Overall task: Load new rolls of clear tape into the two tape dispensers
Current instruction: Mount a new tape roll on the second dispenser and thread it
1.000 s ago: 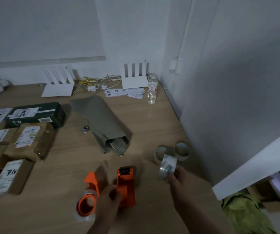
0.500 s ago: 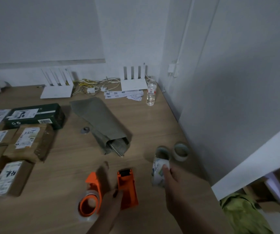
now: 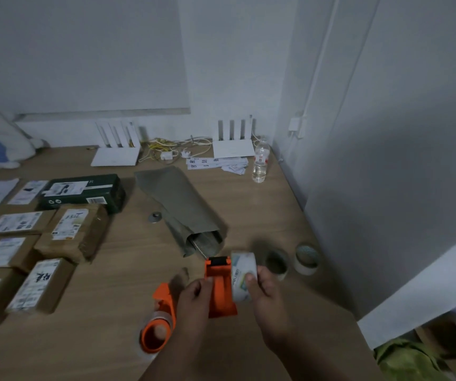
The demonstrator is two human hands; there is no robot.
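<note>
Wooden desk [image 3: 111, 339] under me, lit dimly. Nearest, my left hand [image 3: 193, 298] is closed on the side of the orange tape dispenser [image 3: 220, 290]; my right hand [image 3: 262, 292] pinches a clear tape roll [image 3: 240, 276] right against its other flank. Left of the left hand lies the second dispenser [image 3: 158, 323], which seems to carry tape already. Beyond the right hand stand two spare rolls [image 3: 290, 261]. I judge I'm loading: next, line the core up with the hub and press it on.

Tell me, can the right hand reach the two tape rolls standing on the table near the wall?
Probably yes: the two tape rolls stand just beyond the right hand with nothing between, but its fingers already hold a tape roll.
</note>
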